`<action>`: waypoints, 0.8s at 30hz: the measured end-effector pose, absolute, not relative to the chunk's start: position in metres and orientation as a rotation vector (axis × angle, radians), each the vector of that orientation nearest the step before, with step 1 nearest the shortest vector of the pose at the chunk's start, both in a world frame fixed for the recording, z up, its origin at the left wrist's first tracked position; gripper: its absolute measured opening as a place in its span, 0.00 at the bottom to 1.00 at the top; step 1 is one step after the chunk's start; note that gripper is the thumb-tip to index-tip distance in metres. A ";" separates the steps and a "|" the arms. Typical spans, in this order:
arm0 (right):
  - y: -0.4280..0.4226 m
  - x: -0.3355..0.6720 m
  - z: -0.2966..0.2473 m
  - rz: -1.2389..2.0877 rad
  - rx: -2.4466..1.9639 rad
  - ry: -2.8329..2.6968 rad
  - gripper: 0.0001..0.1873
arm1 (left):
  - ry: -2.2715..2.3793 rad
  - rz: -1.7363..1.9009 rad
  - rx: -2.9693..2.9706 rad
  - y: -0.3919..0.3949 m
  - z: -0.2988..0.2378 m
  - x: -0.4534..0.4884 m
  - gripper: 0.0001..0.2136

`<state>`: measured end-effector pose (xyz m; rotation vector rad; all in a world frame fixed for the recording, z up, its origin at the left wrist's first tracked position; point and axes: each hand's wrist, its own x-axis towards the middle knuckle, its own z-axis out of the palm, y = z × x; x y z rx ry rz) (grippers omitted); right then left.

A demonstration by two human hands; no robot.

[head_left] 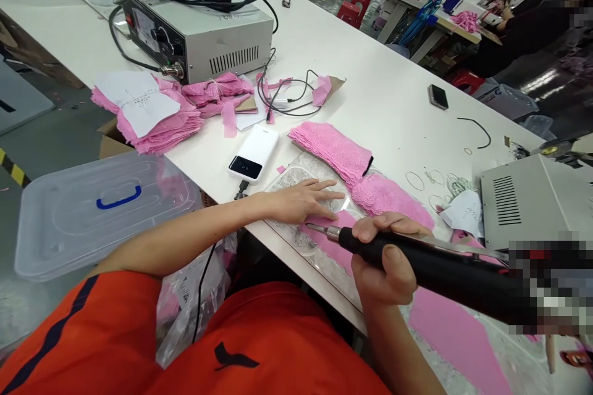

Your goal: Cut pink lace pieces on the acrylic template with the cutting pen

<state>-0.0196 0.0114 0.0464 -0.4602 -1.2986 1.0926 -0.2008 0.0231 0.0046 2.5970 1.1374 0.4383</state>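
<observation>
My left hand (296,200) lies flat with its fingers spread on a clear patterned template (296,174) and the edge of a pink fabric piece (337,245). In my right hand (386,259) is a thick black handheld tool (445,268) with a slim metal tip. That tip points left and sits at the pink piece, just below my left fingers; whether it touches the fabric I cannot tell. Behind my left hand rest a stack of pink lace pieces (331,147) and a second pink lace stack (391,197).
A grey control box (227,37) carries another black tool and its cables. Pink bundles (162,129), a white power bank (254,153) and a phone (438,97) lie on the white table. Another grey box (532,197) stands right. A lidded plastic bin (69,222) is left.
</observation>
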 end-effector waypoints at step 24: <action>0.020 -0.028 0.039 1.064 -0.490 -1.322 0.08 | 1.131 0.598 2.506 0.026 0.001 -0.204 0.28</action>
